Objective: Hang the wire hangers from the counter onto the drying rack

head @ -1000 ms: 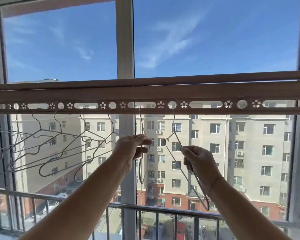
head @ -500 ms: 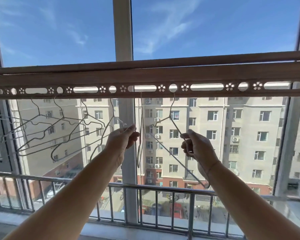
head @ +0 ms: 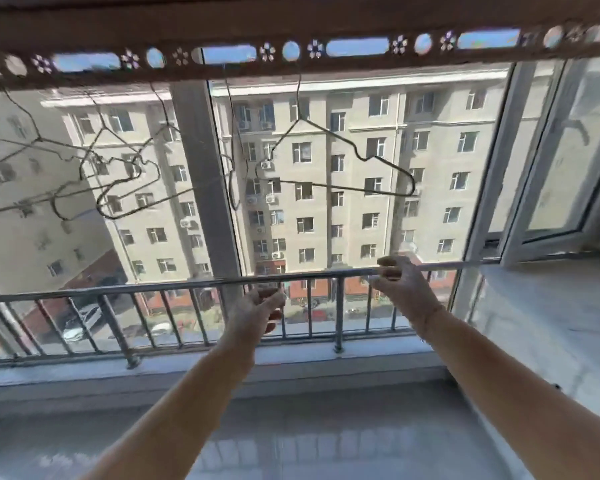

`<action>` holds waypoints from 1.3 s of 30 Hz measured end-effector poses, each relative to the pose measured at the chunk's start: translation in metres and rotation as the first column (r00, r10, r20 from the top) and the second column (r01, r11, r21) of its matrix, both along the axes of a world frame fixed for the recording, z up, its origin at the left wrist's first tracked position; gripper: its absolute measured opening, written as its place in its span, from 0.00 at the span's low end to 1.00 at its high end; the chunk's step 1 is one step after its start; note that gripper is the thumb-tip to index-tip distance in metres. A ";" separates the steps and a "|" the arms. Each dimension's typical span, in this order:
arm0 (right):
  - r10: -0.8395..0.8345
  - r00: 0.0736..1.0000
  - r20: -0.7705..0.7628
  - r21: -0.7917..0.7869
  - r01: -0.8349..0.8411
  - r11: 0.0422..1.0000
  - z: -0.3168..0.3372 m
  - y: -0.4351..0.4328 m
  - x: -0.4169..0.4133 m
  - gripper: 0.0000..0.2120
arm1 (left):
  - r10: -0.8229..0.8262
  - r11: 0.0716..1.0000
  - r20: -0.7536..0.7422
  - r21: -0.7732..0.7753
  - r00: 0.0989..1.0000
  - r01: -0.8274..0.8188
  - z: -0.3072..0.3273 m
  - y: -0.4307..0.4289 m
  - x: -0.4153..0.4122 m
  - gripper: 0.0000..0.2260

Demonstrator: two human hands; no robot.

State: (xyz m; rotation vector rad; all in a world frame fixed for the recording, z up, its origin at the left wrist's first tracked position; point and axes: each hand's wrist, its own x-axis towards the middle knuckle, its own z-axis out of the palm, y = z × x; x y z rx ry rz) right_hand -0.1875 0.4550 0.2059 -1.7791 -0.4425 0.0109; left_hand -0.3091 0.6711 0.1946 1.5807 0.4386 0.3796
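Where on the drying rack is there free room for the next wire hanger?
Free: the drying rack's slots and holes right of the rightmost hanger, running to the open window sash. Also a narrow gap between that hanger and the edge-on hanger beside it. Crowded: left of the window post, where several hangers overlap.

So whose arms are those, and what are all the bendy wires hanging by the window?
They belong to a person wearing a camera on their head, so you see what they see, looking forward and down. The left hand and right hand are both open and hold nothing. The brown bar with cut-out flowers along the top is a drying rack. The bendy wires are wire hangers hooked onto it, in front of the window. Below is a metal railing, and on the right a pale counter.
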 end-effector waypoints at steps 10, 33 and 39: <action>-0.302 0.952 -0.052 -0.129 0.293 0.947 -0.064 -0.116 -0.026 0.16 | -0.397 0.910 -0.145 0.065 0.906 0.409 -0.077 -0.123 0.018 0.02; -0.776 0.603 -0.186 -0.297 0.718 0.630 -0.152 -0.540 -0.012 0.16 | -0.694 0.706 -0.241 -0.050 0.678 0.706 -0.127 -0.506 0.139 0.03; -0.802 0.564 -0.197 -0.311 0.740 0.597 -0.163 -0.602 0.019 0.13 | -0.654 0.733 -0.316 -0.042 0.687 0.679 -0.149 -0.555 0.181 0.08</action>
